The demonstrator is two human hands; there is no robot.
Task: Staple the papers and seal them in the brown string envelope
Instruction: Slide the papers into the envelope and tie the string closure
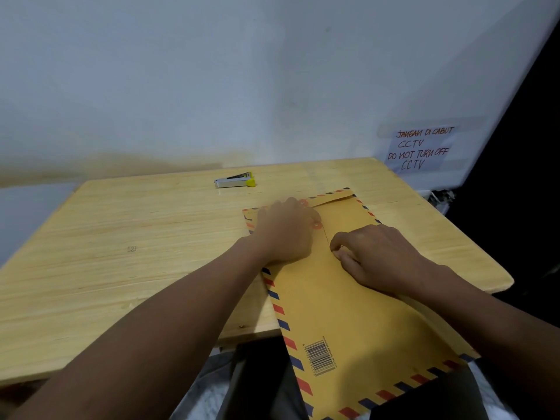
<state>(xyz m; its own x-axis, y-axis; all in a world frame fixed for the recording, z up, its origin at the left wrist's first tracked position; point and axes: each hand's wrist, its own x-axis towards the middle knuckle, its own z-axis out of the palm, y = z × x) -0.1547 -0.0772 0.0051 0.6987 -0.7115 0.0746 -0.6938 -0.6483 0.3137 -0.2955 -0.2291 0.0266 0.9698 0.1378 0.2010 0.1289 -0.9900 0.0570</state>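
1. One pinch: right hand (381, 259) on string (326, 236), just below lower button (317, 225).
2. Left hand (285, 234) pressing down on flap (333, 199).
3. Envelope (348, 313) on table (121, 237), near end overhanging edge.
4. Stapler (235, 180) well apart, at far edge.

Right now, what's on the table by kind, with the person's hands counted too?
Stapler: 1
Brown envelope: 1
Hands: 2 (left hand resting on the envelope, right hand pinching its string)
Total: 4
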